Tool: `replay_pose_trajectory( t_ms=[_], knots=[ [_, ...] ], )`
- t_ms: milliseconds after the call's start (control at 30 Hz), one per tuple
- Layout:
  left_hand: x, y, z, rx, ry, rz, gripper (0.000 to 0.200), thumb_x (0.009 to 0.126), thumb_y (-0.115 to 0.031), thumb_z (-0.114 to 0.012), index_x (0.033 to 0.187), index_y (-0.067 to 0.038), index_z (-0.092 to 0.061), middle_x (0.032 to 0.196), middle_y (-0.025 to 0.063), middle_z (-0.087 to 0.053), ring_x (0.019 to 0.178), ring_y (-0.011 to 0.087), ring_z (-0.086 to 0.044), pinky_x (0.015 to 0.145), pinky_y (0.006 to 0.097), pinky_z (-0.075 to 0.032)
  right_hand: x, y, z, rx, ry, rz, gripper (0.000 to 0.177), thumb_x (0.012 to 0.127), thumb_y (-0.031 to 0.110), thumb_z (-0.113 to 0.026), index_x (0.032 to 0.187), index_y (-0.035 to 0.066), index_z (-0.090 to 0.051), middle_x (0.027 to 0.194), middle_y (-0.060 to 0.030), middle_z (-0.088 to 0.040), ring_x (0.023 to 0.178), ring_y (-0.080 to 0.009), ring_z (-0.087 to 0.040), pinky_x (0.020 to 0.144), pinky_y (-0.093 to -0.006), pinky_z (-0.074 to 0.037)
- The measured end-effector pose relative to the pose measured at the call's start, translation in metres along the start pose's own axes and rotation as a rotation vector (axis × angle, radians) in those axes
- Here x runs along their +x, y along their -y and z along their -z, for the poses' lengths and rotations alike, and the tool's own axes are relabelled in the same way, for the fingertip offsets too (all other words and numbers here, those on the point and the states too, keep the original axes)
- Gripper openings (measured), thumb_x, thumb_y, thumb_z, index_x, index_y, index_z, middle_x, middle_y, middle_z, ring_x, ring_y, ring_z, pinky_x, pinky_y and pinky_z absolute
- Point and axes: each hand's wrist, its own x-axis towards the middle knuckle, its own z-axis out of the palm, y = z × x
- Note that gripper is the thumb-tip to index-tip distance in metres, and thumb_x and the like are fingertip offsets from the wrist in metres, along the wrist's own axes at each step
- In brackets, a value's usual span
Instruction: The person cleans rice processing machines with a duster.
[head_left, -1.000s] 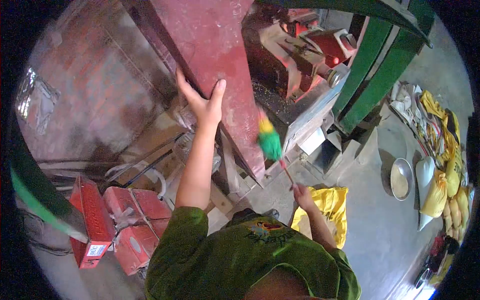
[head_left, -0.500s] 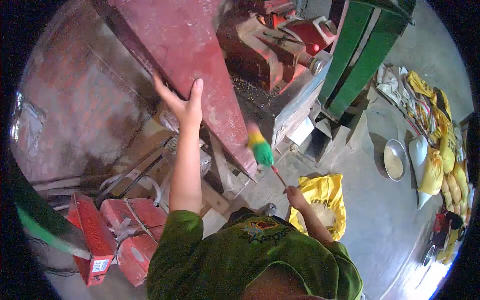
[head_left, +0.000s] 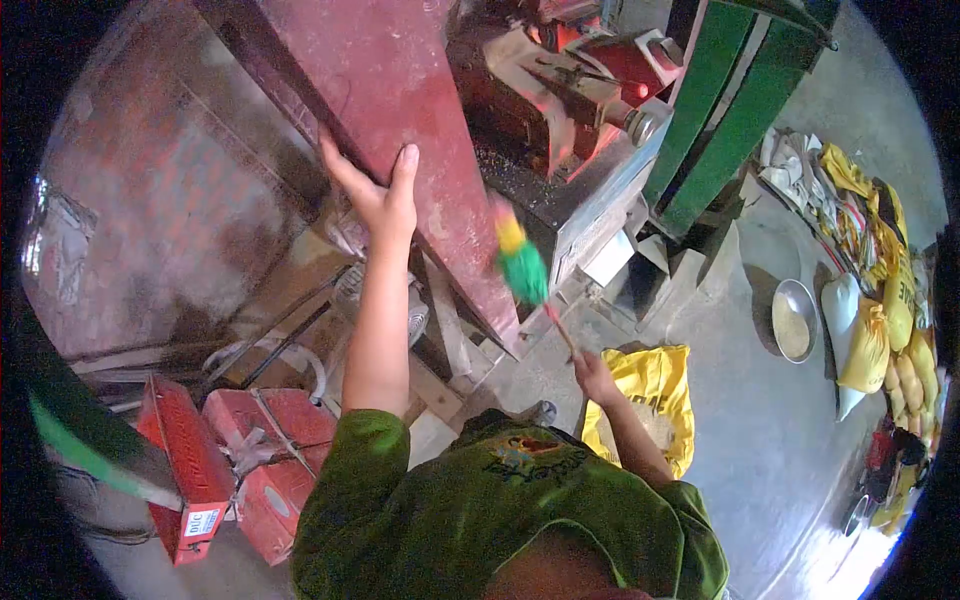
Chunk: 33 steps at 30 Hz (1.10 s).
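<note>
Against the red metal panel (head_left: 400,90), the splayed left hand (head_left: 383,203) rests, seemingly for balance, while the curled right hand (head_left: 595,379) grips a duster (head_left: 523,270) by its handle (head_left: 563,333), apparently for reach.

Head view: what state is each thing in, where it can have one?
Left hand: open, against red panel
Red panel: scuffed
Right hand: closed around duster
Duster: held, tip blurred
Yellow sack: open, grainy contents showing
Metal bowl: upright, grainy contents inside
Yellow bag beyond bowl: bulging, neck gathered
Red unit: bound with cord
</note>
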Motion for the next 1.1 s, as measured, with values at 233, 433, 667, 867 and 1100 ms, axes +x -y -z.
replay_pose_trajectory(
  t_ms=[233, 433, 667, 867, 1100],
  knots=[
    [-0.002, 0.007, 0.008, 0.134, 0.009, 0.040, 0.088, 0.064, -0.025, -0.068, 0.127, 0.002, -0.013, 0.129, 0.0212, -0.018, 0.119, 0.0321, -0.019, 0.099, 0.0419, -0.014, 0.039, 0.129, 0.045, 0.421, 0.028, 0.078, 0.034, 0.089, 0.032, -0.034, 0.083, 0.003, -0.050, 0.054, 0.0052, -0.034, 0.046, -0.0034, -0.030, 0.041, -0.0201, -0.024],
    [0.000, 0.010, 0.007, 0.092, -0.016, -0.024, 0.089, 0.062, -0.028, -0.069, 0.127, 0.002, -0.015, 0.129, 0.0221, -0.018, 0.120, 0.0348, -0.018, 0.098, 0.0446, -0.013, -0.004, -0.026, -0.015, -0.111, 0.088, -0.039, 0.030, 0.086, 0.022, -0.037, 0.075, 0.002, -0.055, 0.076, -0.0187, -0.055, 0.076, -0.0306, -0.055, 0.067, -0.0362, -0.042],
    [0.000, 0.006, 0.010, 0.234, -0.021, -0.044, 0.091, 0.063, -0.039, -0.068, 0.127, 0.000, -0.016, 0.129, 0.0248, -0.017, 0.120, 0.0381, -0.017, 0.097, 0.0475, -0.014, 0.021, 0.160, 0.028, 0.176, -0.028, -0.060, 0.031, 0.088, 0.027, -0.038, 0.078, 0.001, -0.051, 0.058, -0.0063, -0.047, 0.049, -0.0151, -0.045, 0.046, -0.0296, -0.036],
    [0.002, 0.014, 0.011, 0.230, -0.014, -0.045, 0.094, 0.061, -0.045, -0.067, 0.128, -0.002, -0.017, 0.128, 0.0283, -0.015, 0.119, 0.0412, -0.017, 0.096, 0.0498, -0.015, -0.006, 0.087, -0.032, 0.135, -0.111, -0.139, 0.032, 0.088, 0.028, -0.036, 0.076, 0.002, -0.051, 0.055, -0.0055, -0.046, 0.046, -0.0111, -0.044, 0.042, -0.0273, -0.035],
    [0.005, -0.004, 0.017, 0.400, 0.073, -0.085, 0.091, 0.064, -0.042, -0.065, 0.128, 0.000, -0.014, 0.126, 0.0292, -0.017, 0.117, 0.0436, -0.019, 0.094, 0.0508, -0.022, -0.168, -0.082, -0.098, -0.324, -0.123, -0.058, 0.032, 0.083, 0.024, -0.038, 0.075, 0.001, -0.059, 0.074, -0.0181, -0.058, 0.073, -0.0304, -0.056, 0.068, -0.0351, -0.043]
  ],
)
